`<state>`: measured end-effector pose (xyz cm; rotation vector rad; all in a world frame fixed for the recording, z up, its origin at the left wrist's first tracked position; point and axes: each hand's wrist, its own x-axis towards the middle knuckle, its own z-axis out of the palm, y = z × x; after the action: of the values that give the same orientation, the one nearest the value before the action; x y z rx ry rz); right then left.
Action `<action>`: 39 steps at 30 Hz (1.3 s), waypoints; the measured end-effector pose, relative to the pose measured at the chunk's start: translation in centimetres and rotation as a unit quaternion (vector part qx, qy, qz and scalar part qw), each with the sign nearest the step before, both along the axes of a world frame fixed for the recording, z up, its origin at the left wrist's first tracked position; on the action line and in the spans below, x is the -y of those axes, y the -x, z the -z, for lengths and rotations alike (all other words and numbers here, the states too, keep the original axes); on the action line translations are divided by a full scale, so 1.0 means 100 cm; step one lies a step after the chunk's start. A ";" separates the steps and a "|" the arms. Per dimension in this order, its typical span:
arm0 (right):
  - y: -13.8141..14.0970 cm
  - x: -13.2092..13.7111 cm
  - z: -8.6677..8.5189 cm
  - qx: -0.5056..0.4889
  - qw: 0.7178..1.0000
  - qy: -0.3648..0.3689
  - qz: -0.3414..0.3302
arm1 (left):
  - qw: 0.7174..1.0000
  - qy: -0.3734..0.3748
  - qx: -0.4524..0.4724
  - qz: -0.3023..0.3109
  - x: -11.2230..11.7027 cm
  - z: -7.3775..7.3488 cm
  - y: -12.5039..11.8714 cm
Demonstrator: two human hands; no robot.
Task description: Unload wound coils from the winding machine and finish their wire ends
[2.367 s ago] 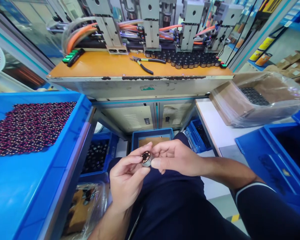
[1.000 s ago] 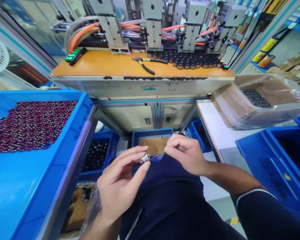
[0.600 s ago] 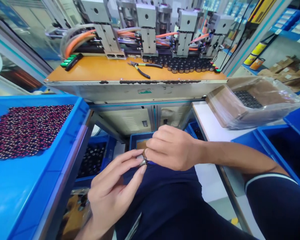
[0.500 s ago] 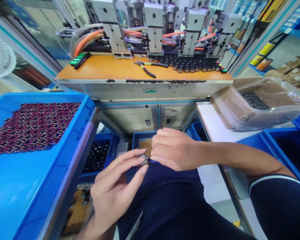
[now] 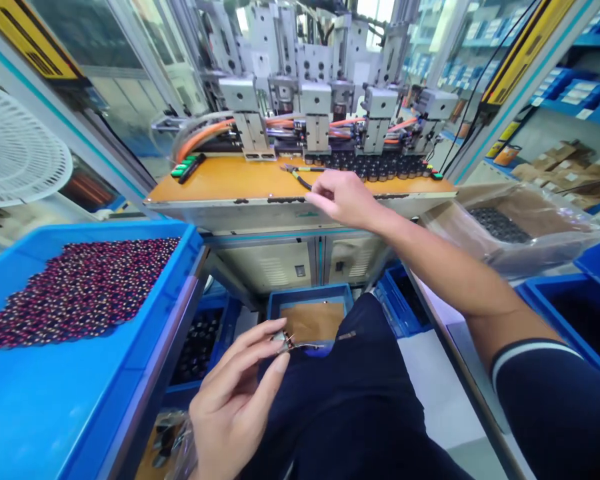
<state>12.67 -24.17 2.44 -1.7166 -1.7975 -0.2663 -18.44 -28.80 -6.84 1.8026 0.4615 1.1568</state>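
Between the thumb and fingertips of my left hand [image 5: 245, 387] is a small silvery metal part [image 5: 281, 340], with thin wire leads sticking out to its right. My right hand [image 5: 344, 197] is stretched forward over the front edge of the orange bench top [image 5: 220, 180]. Its thumb and curled fingers are apart, around the handle end of a pair of pliers [image 5: 300, 179] with black and yellow handles. The pliers lie on the bench, partly covered by the hand; a firm hold does not show.
Black cylindrical parts [image 5: 380, 168] stand in rows on the bench below the machine heads [image 5: 316, 117]. A blue bin [image 5: 130, 373] on the left holds many small dark-red parts. Below is a blue tray [image 5: 275, 303]; a plastic-lined carton [image 5: 450, 223] stands right.
My right hand has left the small metal part and moved forward and up to the pliers. My left hand still holds the part. The view has tilted upward.
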 end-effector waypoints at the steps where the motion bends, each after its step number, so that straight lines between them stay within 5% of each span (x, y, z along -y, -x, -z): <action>1: -0.009 -0.019 -0.003 0.031 0.999 -0.002 0.034 | 1.000 -0.001 -0.005 -0.007 -0.001 0.001 0.002; 7: -0.026 -0.095 0.000 0.090 0.981 0.102 0.136 | 0.998 0.005 -0.007 -0.057 -0.010 0.000 0.015; 13: -0.027 -0.105 0.010 0.092 0.963 0.190 0.168 | 0.995 -0.003 0.038 -0.092 -0.017 -0.008 0.020; 19: -0.036 -0.050 0.003 0.166 0.951 0.234 0.117 | 0.992 0.025 0.065 -0.103 -0.014 -0.009 0.012; 22: -0.037 -0.008 0.009 0.193 0.956 0.188 0.115 | 0.993 0.020 0.069 -0.089 -0.009 -0.011 0.007; 26: -0.003 0.061 0.042 0.004 0.995 0.098 -0.011 | 0.995 0.010 0.061 -0.081 -0.003 -0.013 0.004; 30: 0.062 0.134 0.084 -0.255 0.939 0.145 -0.180 | 0.995 -0.006 0.045 -0.090 -0.001 -0.014 0.002; 34: 0.108 0.175 0.104 -0.316 0.906 0.105 -0.262 | 0.996 -0.014 0.038 -0.084 0.001 -0.014 -0.004; 39: 0.119 0.181 0.101 -0.311 0.913 0.104 -0.245 | 0.997 -0.012 0.031 -0.069 0.008 -0.013 -0.012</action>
<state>0.75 -42.24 -7.67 -1.2122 -1.7118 0.6366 -17.28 -29.58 -5.58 1.7724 0.5439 1.3142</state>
